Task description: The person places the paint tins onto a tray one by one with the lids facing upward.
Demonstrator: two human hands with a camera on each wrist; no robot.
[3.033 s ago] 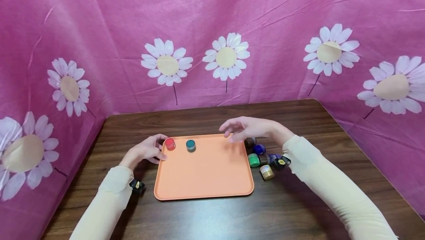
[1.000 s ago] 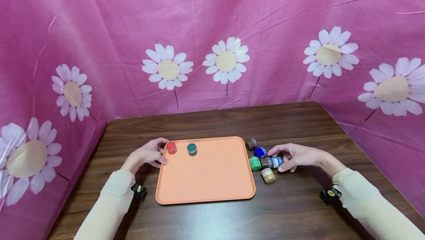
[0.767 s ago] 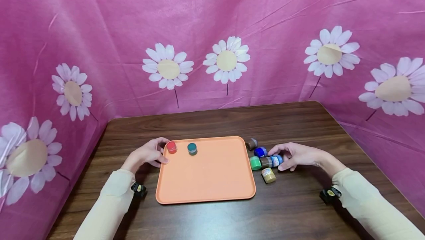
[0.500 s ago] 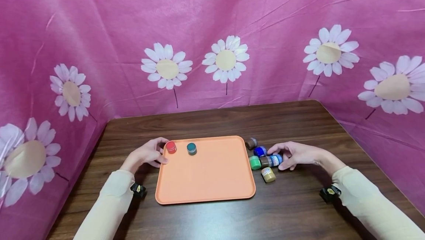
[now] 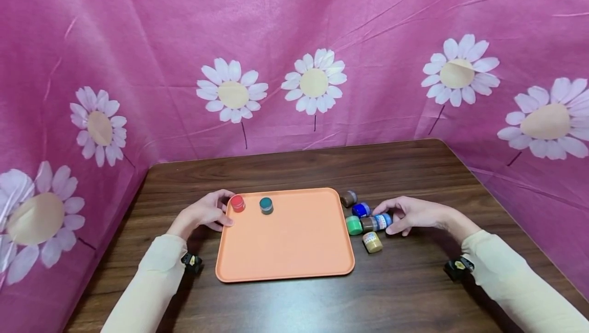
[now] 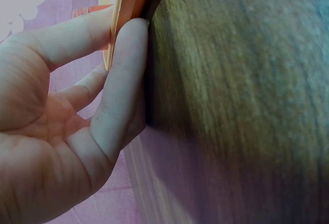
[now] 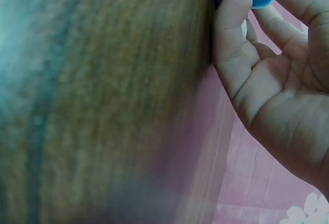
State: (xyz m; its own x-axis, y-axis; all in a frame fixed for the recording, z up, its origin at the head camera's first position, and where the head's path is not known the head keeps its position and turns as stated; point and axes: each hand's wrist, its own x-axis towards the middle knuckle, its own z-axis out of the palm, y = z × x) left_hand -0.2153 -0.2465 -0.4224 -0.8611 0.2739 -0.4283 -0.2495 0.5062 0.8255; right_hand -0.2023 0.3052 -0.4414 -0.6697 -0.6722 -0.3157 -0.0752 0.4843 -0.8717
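Light-blue-lidded jar (image 5: 383,220) lies pinched in right hand (image 5: 411,214).

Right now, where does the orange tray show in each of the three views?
Head: the orange tray lies flat at centre on the table, its far left corner held by the left hand.
Left wrist: only a thin orange edge at top left, pinched in the grip of that hand.
Right wrist: not in view.
Shared landmark: the dark wooden table.

2 bare hands, left hand (image 5: 205,212) and right hand (image 5: 411,214); long cream sleeves (image 5: 515,284) reach both wrists; 1 small black device (image 5: 457,266) with a yellow mark sits under each wrist.
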